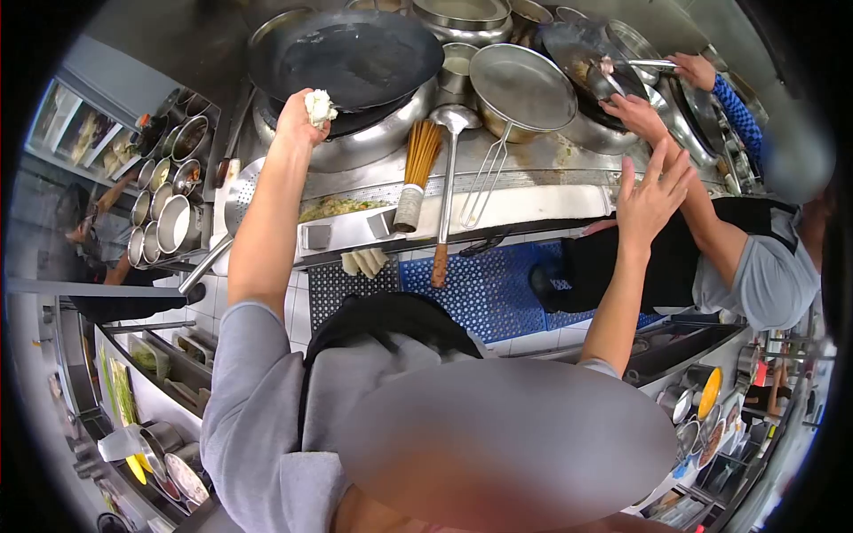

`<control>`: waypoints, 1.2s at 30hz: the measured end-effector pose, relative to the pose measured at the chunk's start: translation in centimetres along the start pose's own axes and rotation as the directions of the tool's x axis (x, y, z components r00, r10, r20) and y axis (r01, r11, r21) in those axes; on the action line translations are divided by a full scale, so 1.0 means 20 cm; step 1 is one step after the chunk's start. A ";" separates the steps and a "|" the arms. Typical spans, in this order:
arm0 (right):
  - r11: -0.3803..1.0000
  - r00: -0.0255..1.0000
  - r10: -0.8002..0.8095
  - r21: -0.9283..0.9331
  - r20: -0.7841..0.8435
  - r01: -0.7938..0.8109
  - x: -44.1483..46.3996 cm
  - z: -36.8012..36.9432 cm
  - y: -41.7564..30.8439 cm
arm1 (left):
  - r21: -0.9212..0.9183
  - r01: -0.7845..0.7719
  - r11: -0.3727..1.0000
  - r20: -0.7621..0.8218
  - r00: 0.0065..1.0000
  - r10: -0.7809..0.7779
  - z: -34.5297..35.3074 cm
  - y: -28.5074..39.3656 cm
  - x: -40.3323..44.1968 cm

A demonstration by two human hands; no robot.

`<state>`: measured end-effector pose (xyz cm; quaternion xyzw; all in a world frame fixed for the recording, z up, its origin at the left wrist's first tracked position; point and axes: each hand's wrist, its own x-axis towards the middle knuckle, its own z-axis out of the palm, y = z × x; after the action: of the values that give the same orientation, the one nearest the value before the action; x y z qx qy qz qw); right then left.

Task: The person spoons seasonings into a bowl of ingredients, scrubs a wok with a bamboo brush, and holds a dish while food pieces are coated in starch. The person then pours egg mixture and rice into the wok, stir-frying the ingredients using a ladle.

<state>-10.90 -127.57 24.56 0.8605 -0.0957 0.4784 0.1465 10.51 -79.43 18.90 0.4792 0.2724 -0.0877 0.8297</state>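
At the near rim of a large black wok (355, 58), my left hand (300, 120) is closed on a crumpled white cloth (320, 107). Whether the fingers also grip the wok's rim or handle is hidden. The wok sits over a steel-sided burner and holds no visible food. My right hand (656, 200) is raised over the front of the stove, fingers spread, with nothing in it. Between my hands lie a bamboo brush (418, 169), a long-handled ladle (455, 120) and a round wire-handled strainer (524, 84).
A co-worker's hand (635, 117) and another person's blue-sleeved hand (696, 71) are at a smaller wok (569, 44) on the right. A perforated skimmer (242, 195) leans at left, near several metal pots (178, 222). Blue mats (515, 306) cover the floor.
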 end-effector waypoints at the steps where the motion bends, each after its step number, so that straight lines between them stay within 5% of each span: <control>1: 1.000 1.000 -0.004 0.003 -0.005 0.004 0.03 0.00 0.03 | 0.002 -0.006 1.000 -0.014 1.000 0.006 0.03 0.01 -0.03; 15: 0.965 0.999 0.047 0.258 0.021 -0.051 -0.09 -0.05 0.16 | 0.045 -0.098 0.994 0.049 0.994 0.095 0.33 -0.04 -0.10; 26: 0.850 0.939 0.279 0.404 0.202 -0.339 -0.47 -0.09 0.19 | 0.143 -0.197 0.970 0.047 0.980 0.192 0.55 -0.05 -0.08; 36: 0.681 0.805 0.432 0.437 0.407 -0.587 -0.94 -0.03 0.09 | 0.103 -0.316 0.943 -0.165 0.929 0.330 0.77 -0.07 -0.04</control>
<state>-21.78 -128.61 9.19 0.8602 -0.2130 0.3844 -0.2586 14.92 -93.35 24.34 0.5539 0.2603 0.0838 0.7864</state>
